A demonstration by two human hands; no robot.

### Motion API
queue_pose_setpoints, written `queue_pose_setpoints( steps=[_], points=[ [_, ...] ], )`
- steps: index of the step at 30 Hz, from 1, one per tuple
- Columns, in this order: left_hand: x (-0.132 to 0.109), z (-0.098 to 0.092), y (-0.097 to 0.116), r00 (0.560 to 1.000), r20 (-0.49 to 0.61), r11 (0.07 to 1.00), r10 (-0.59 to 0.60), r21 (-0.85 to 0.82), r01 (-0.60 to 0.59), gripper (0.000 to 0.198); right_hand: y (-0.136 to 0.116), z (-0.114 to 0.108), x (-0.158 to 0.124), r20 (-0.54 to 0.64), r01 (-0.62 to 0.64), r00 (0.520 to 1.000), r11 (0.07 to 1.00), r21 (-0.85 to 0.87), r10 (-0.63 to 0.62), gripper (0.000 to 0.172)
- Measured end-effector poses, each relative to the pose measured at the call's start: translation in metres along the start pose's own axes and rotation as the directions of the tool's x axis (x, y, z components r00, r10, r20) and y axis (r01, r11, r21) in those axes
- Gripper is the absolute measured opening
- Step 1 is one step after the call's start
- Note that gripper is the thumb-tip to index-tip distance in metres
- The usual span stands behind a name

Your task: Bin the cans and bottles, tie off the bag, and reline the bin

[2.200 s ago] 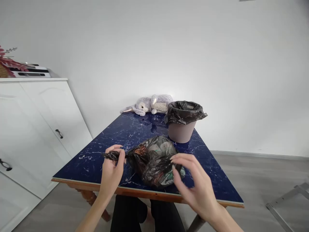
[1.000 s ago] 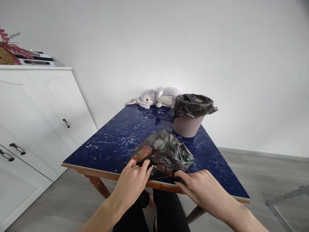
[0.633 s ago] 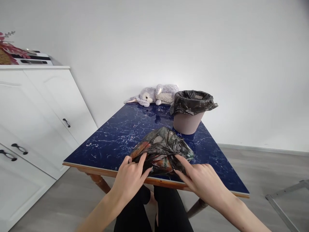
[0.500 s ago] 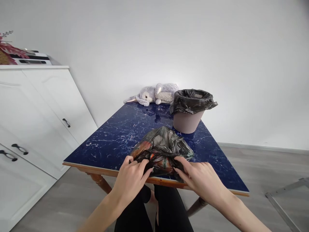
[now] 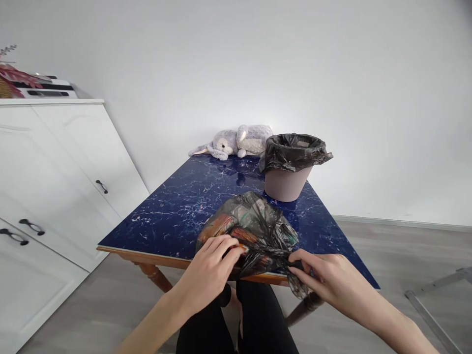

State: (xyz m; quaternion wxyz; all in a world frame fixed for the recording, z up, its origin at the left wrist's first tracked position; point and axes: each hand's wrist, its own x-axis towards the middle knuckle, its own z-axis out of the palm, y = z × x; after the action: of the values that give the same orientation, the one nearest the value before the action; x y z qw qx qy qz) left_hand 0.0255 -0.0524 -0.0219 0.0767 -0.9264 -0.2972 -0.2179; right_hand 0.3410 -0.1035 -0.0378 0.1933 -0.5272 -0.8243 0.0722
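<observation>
A filled black plastic garbage bag [image 5: 254, 216] lies at the near edge of a blue marbled table [image 5: 165, 211]. Orange and green wrappers show through its thin film. My left hand [image 5: 214, 268] pinches the bag's gathered film at the front left, fingers closed. On the right, my right hand [image 5: 320, 275] grips a twisted end of the same film, and a loose flap hangs below its fingers past the table edge. How the film is folded between the two hands is partly hidden.
A pinkish-grey trash bin [image 5: 285, 186] with a black liner [image 5: 298, 155] over its rim stands at the back right. A plush rabbit [image 5: 236, 141] lies beside it against the wall. White cabinets [image 5: 62, 162] are at left, a metal frame [image 5: 431, 314] at right.
My right hand has moved right and slightly down, drawing the film out into a twist. My left hand has shifted slightly right. The bag looks rounder, with a flap hanging off the edge.
</observation>
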Motion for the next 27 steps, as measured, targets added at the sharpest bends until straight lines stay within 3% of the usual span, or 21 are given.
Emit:
queue_pose_setpoints(
  steps=[8,13,18,22,27],
  points=[
    [0.041,0.025,-0.015,0.987,0.152,0.995,0.057,0.069,-0.069,0.058,0.013,-0.002,-0.002,0.131,-0.138,0.986,0.955,0.264,0.106,0.023],
    [0.056,0.026,-0.025,0.980,0.197,0.996,0.041,0.074,-0.056,0.065,0.033,0.008,0.011,0.082,-0.210,0.978,0.869,0.448,0.193,0.030],
    [0.056,-0.018,-0.034,0.997,0.071,0.992,0.033,0.122,-0.041,0.058,0.057,0.030,0.015,0.034,-0.250,0.956,0.750,0.612,0.290,0.040],
    [0.046,-0.058,-0.048,0.996,-0.077,0.990,-0.039,0.133,0.049,0.056,0.064,0.041,0.016,0.023,-0.266,0.938,0.675,0.688,0.346,0.048],
    [0.024,-0.081,-0.073,0.955,-0.235,0.971,-0.181,0.112,0.212,0.057,0.070,0.045,0.018,0.031,-0.263,0.920,0.558,0.787,0.390,0.054]
  ],
)
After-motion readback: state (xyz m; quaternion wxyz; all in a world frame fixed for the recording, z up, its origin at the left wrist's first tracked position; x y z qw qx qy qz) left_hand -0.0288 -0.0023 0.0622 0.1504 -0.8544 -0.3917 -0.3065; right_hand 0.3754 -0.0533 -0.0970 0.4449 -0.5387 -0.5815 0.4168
